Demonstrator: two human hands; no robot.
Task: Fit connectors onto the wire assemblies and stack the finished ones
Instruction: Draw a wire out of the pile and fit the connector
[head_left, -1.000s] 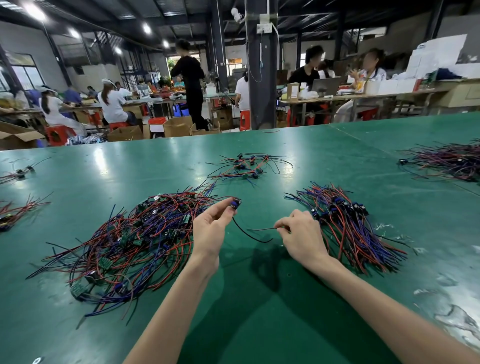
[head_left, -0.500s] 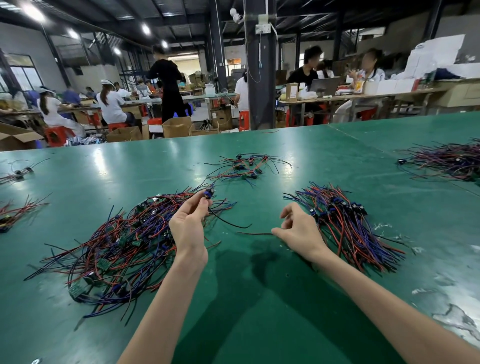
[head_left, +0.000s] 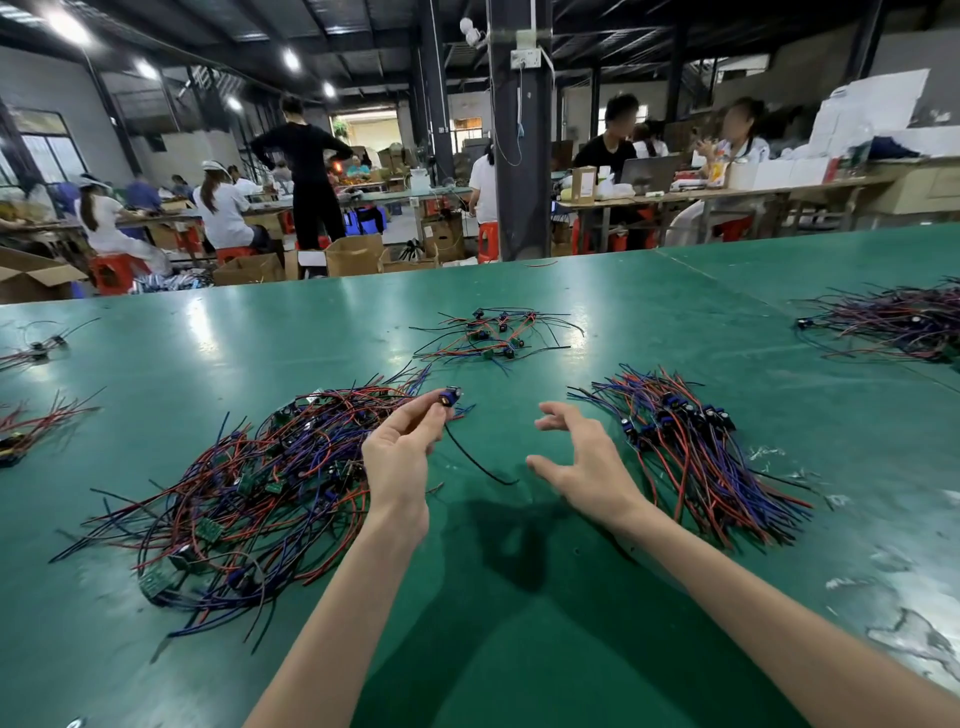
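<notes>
My left hand (head_left: 397, 452) pinches a small dark connector (head_left: 449, 397) at its fingertips, and a black wire (head_left: 475, 462) hangs from it and curls onto the green table (head_left: 519, 597). My right hand (head_left: 582, 460) hovers to the right of that wire with fingers spread, holding nothing. A tangled heap of red, blue and black wire assemblies with small green boards (head_left: 249, 478) lies left of my left hand. A neater stack of assemblies with dark connectors (head_left: 691, 447) lies just right of my right hand.
A small loose group of assemblies (head_left: 493, 335) lies farther back in the middle. Another wire heap (head_left: 893, 322) sits at the far right, and smaller bunches (head_left: 31, 421) at the left edge. Other people work at benches beyond the table's far edge.
My right hand let go of the black wire's end and opened. My left hand swung left with the connector, then came back right, so the wire now trails loose on the table.
</notes>
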